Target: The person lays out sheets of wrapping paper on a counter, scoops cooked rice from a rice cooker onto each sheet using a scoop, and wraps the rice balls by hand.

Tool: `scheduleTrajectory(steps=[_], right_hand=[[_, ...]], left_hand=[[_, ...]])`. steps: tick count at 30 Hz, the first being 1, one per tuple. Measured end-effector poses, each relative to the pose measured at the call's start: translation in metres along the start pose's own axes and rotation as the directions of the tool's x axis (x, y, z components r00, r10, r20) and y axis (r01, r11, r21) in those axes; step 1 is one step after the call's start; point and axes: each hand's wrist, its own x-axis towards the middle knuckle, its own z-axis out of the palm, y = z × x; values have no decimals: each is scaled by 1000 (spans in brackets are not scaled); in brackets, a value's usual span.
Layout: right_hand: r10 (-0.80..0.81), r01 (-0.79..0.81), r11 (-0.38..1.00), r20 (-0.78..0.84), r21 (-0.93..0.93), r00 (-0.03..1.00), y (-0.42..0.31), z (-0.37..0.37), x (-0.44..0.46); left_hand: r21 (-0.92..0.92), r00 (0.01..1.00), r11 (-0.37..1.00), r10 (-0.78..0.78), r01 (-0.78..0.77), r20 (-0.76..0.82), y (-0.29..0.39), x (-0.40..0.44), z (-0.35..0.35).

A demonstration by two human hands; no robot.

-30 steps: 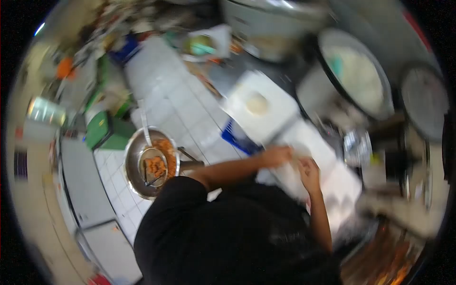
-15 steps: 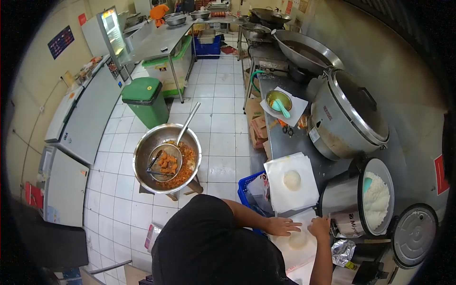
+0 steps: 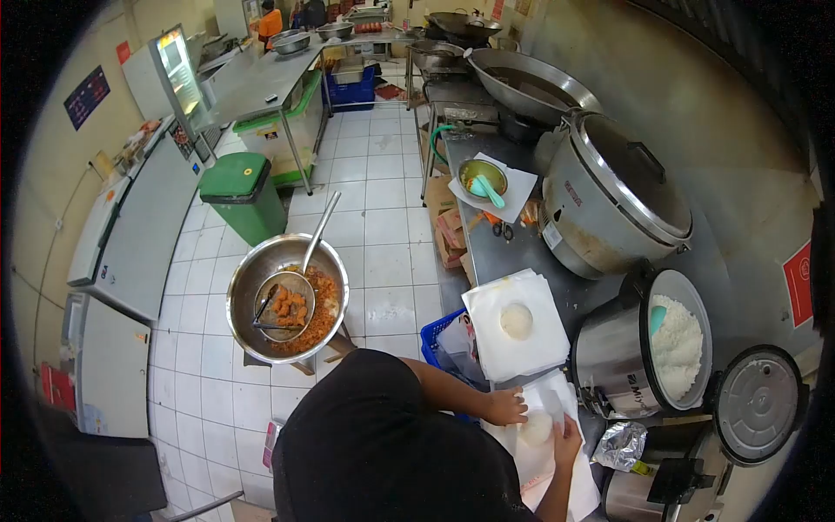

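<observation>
My left hand (image 3: 504,406) rests at the left edge of a white sheet of wrapping paper (image 3: 557,496), fingers apart and nearest the rice. A round mound of white rice (image 3: 535,429) lies on this paper, between my two hands. My right hand (image 3: 567,440) is closed at the right side of the sheet, pinching what looks like its raised, greyish edge. Just beyond, a stack of white paper (image 3: 498,358) carries a second rice mound (image 3: 517,321).
To the right, an open rice cooker (image 3: 600,357) holds white rice and a turquoise scoop. A large lidded pot (image 3: 600,204) stands farther back. On the left, a metal bowl (image 3: 237,300) contains fried pieces and a strainer. A blue crate (image 3: 430,341) sits beside the table.
My right hand has brought the paper's edge inward and toward me. My left hand has drawn back from over the rice to the left. The whole view has shifted slightly.
</observation>
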Motion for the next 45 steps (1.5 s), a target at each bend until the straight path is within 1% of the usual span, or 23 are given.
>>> scheduleTrajectory(steps=[3,6,9,10,13,14,15,16,17,18,19,20,22,23,24,25,27,29,32,36,39,42,45], right_hand=[[-35,-8,899,-90,-438,995,-26,2,-22],[-156,69,837,-117,-542,981,-46,20,-25],[-233,118,736,-87,-666,969,-47,35,-32],[-284,152,738,-98,-657,954,-55,39,-39],[-277,179,812,-96,-555,956,-62,37,-59],[-261,179,858,-108,-482,959,-61,36,-67],[-232,162,901,-131,-403,964,-58,36,-80],[-153,105,948,-142,-300,978,-55,36,-91],[-47,14,982,-172,-190,984,-51,34,-101],[80,-79,997,-137,9,987,-50,33,-104],[196,-181,972,-93,147,976,-40,34,-109],[-5,3,999,-45,-39,999,16,37,-113],[256,-262,943,-59,-206,965,1,18,-102],[379,-381,879,-65,-288,923,-9,8,-98],[158,-224,936,-242,-273,957,-8,7,-99],[129,-203,952,-302,-228,944,12,7,-93],[406,-434,890,-189,-140,894,2,-2,-76],[347,-391,900,-221,-195,911,6,8,-74],[487,-576,731,-313,-365,816,-27,23,-66],[101,-455,613,-506,-646,856,-39,29,-64],[263,-445,604,-362,-661,894,-28,29,-59],[495,-548,700,-241,-459,835,-10,34,-54],[356,-440,767,-261,-468,897,-6,50,-78]], left_hand=[[59,980,994,105,-97,-172,0,2,1],[4,934,968,245,-253,-260,3,18,-18],[-245,824,940,62,-238,-563,7,42,-21],[-41,816,922,320,-385,-481,-6,40,-39],[-343,966,904,253,-255,-50,-14,52,4],[-498,980,849,200,-179,-10,-19,52,12],[-625,989,774,-12,104,149,-12,39,-34],[-595,998,802,26,-54,-55,-23,44,24],[-589,985,800,-16,115,170,-25,43,10],[-428,971,897,-4,109,239,-30,45,9],[-439,972,892,-5,110,234,-35,44,20],[-558,997,826,-63,78,46,-38,39,42],[-583,994,807,-37,93,108,-47,45,44],[-511,953,827,-95,237,288,-37,57,8],[-482,996,872,-57,80,64,-33,60,-9],[-473,996,877,-93,82,1,-32,65,-14],[-493,982,850,-171,187,77,-34,70,-16],[-501,983,846,-174,182,63,-33,70,-4],[-487,977,853,-214,188,2,-39,71,22],[-420,930,888,-299,188,-214,-24,74,4],[-340,969,932,-186,123,-160,-28,78,-7],[-319,997,945,-74,72,3,-40,79,11],[-308,999,951,-34,21,-37,-34,65,20]])
